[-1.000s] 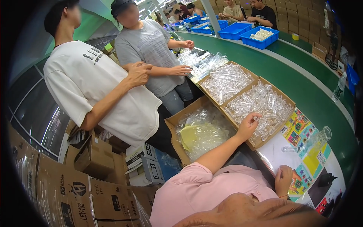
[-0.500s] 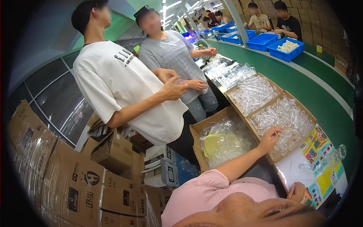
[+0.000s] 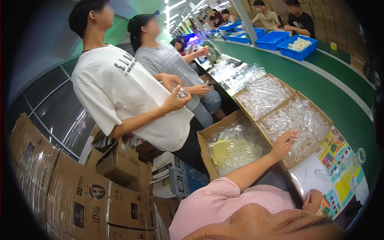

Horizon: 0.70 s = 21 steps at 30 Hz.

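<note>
My left hand (image 3: 285, 143) reaches over the near rim of a shallow cardboard box (image 3: 287, 165), its fingers loosely apart on the clear tubes (image 3: 298, 120) heaped inside. No tube shows lifted in it. At the table's near edge, beside a colourful printed sheet (image 3: 343, 188), my right hand (image 3: 314, 201) has its fingers curled together. What lies inside those fingers is hidden. A clear piece with a round, flared end (image 3: 359, 158) rests on the sheet, to the right of the box.
A second box of clear tubes (image 3: 264, 96) adjoins the first. Below the table edge, a carton (image 3: 206, 150) holds plastic bags. Two people stand at left, one in white (image 3: 132, 104) handling a clear piece. Blue bins (image 3: 298, 48) line the green conveyor (image 3: 320, 76); stacked cartons (image 3: 80, 192) fill the lower left.
The view has shifted slightly. The person in grey has turned their head toward the right and leaned to the table. My hands stay nearly where they were.
</note>
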Each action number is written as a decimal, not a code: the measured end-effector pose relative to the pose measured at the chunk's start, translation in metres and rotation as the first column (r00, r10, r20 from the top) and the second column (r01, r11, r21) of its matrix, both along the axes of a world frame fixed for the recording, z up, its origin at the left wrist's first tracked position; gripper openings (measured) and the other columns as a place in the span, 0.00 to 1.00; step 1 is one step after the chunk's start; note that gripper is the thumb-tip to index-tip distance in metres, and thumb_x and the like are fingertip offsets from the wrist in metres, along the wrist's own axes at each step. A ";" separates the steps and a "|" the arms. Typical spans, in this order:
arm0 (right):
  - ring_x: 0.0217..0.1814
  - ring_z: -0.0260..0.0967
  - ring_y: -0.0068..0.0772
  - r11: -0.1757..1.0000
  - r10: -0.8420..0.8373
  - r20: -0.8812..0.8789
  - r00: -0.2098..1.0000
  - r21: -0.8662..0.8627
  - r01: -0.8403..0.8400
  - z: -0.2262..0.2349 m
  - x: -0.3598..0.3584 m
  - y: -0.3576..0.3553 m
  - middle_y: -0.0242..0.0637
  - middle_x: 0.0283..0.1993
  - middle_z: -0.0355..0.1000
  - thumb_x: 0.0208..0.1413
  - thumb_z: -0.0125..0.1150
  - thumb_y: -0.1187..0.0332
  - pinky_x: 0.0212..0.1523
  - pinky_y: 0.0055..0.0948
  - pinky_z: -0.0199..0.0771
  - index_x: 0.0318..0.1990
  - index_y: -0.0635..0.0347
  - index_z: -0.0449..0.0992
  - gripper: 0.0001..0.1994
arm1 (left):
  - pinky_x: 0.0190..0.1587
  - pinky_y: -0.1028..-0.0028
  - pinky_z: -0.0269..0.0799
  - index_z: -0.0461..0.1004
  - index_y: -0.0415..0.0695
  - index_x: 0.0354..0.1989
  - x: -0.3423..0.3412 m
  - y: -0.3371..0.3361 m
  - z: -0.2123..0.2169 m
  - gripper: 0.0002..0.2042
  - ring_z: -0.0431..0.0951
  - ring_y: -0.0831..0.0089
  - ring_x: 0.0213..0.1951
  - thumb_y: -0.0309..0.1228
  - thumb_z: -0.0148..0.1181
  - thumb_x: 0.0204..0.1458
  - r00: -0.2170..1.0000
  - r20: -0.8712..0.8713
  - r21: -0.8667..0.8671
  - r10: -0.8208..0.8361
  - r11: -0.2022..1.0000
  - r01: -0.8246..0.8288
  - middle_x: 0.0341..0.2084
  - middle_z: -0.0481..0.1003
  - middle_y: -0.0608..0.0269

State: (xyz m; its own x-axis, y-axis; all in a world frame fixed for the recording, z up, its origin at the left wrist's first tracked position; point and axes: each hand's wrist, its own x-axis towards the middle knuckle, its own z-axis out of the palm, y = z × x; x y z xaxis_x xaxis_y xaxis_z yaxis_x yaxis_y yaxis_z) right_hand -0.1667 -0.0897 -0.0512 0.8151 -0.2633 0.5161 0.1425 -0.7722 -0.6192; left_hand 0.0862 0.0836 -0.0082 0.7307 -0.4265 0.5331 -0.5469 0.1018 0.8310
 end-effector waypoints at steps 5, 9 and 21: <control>0.40 0.63 0.48 1.000 -0.024 -0.012 1.000 0.000 0.024 0.001 0.000 0.001 0.46 0.36 0.67 0.49 0.52 0.78 0.42 0.39 0.62 0.31 0.65 0.67 0.02 | 0.42 0.78 0.72 0.73 0.40 0.40 -0.002 0.004 0.001 0.13 0.73 0.74 0.41 0.14 0.43 0.53 1.000 0.007 0.003 0.018 1.000 -0.018 0.48 0.69 0.57; 0.40 0.63 0.48 1.000 -0.026 -0.025 0.999 -0.008 0.026 0.002 -0.002 0.000 0.46 0.36 0.68 0.48 0.53 0.77 0.42 0.39 0.62 0.30 0.64 0.67 0.02 | 0.43 0.77 0.73 0.73 0.40 0.43 -0.006 -0.003 0.007 0.13 0.74 0.73 0.42 0.15 0.43 0.53 0.995 0.058 0.080 0.083 0.993 -0.088 0.48 0.69 0.56; 0.40 0.63 0.48 1.000 -0.019 -0.041 0.999 0.022 0.020 0.006 -0.003 0.000 0.45 0.36 0.68 0.47 0.54 0.77 0.42 0.39 0.62 0.30 0.64 0.68 0.03 | 0.44 0.76 0.76 0.72 0.40 0.43 -0.010 -0.005 0.009 0.13 0.74 0.69 0.45 0.16 0.44 0.54 0.988 0.144 0.124 0.047 0.990 -0.065 0.48 0.69 0.54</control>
